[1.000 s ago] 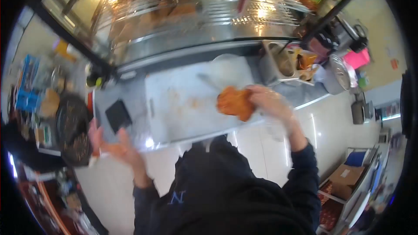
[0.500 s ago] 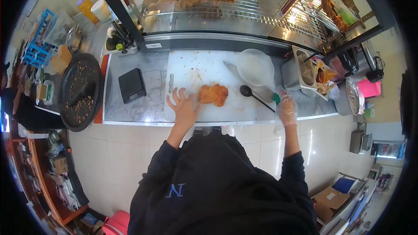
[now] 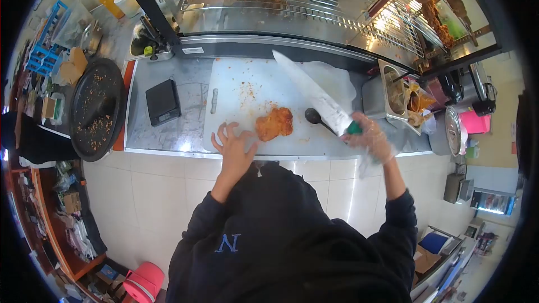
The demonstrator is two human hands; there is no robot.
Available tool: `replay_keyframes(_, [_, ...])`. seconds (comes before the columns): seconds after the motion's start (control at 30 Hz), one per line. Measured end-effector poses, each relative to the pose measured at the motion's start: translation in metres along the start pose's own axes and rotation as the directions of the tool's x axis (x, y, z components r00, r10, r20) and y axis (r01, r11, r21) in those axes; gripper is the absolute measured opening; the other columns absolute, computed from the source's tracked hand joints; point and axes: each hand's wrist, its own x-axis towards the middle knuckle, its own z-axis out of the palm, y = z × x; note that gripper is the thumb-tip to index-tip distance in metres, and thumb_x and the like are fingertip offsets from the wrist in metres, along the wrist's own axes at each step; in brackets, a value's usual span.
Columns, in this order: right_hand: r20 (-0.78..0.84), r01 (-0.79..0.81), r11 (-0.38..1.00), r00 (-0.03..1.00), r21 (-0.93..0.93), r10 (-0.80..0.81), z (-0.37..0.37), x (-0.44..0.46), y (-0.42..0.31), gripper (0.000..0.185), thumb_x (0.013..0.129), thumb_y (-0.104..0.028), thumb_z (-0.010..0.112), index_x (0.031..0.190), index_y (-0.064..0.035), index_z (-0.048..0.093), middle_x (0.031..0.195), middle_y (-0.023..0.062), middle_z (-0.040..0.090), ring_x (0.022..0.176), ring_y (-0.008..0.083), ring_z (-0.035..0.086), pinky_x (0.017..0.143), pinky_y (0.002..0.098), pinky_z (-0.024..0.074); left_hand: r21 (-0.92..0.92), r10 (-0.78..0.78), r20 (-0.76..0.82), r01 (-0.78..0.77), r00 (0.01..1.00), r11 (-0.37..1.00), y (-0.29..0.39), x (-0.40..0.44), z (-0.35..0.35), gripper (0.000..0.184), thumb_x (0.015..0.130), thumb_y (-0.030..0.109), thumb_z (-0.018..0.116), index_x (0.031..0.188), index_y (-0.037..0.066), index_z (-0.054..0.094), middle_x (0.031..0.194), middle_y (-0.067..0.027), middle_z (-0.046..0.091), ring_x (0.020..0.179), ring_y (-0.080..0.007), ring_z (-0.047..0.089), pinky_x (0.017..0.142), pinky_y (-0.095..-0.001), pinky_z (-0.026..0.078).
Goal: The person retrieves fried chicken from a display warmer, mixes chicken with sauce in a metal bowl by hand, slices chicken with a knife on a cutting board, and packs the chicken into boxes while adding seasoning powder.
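Upper garment (image 3: pixel 292 241): black to dark navy, long-sleeved, plain matte fabric. Marking: one blue capital letter "N" (image 3: pixel 227 243) with serifs, located on the wearer's left side of the garment front. Left sleeve (image 3: pixel 203 211): same dark fabric as the body, loose fit, surface creased; its end leaves the wrist and part of the forearm bare. Right sleeve (image 3: pixel 400 219): same dark fabric, gathered into folds toward its end; part of the forearm is exposed. Left hand (image 3: pixel 236 150): bare. Right hand (image 3: pixel 369 137): covered by a clear, thin plastic glove (image 3: pixel 382 148), loose and crinkled, with a flared edge at the wrist.
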Motion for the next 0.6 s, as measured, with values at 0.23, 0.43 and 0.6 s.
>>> replay_keyframes(0.23, [-0.138,0.0,0.986,0.99,0.168,0.023,0.133,-0.018,-0.049,0.028,0.08,-0.013,0.068,0.096,-0.0053,0.047,0.069,0.0066,0.055,0.053,0.0151,0.052,0.045,0.0313,0.0436,-0.061,0.146,-0.439,-0.191,0.887,0.98,0.031,0.072,-0.064,0.02,0.08,0.016,0.06,0.1,0.011,0.058,0.117,-0.0112,0.048,0.118,-0.033,0.034,0.098,-0.0465,0.023])
replay_keyframes(0.43, [-0.256,-0.131,0.965,0.964,-0.228,0.071,0.18,-0.022,-0.051,0.02,0.089,-0.021,0.053,0.101,-0.005,0.05,0.065,0.0185,0.058,0.054,0.0363,0.057,0.048,0.0452,0.0462,-0.057,0.598,-0.083,-0.602,0.798,0.796,0.057,0.153,0.004,0.023,0.087,0.024,0.054,0.104,0.007,0.055,0.117,-0.0111,0.047,0.118,-0.0304,0.036,0.099,-0.0475,0.024])
replay_keyframes(0.6, [-0.196,-0.208,0.923,0.969,-0.322,0.15,0.19,-0.017,-0.059,0.021,0.092,-0.025,0.046,0.1,-0.0056,0.05,0.064,0.0187,0.059,0.053,0.037,0.059,0.044,0.047,0.0463,-0.007,0.593,0.067,-0.594,0.802,0.804,0.036,0.167,0.044,0.028,0.09,0.03,0.05,0.106,0.007,0.054,0.117,-0.0106,0.046,0.118,-0.0294,0.035,0.099,-0.0483,0.022])
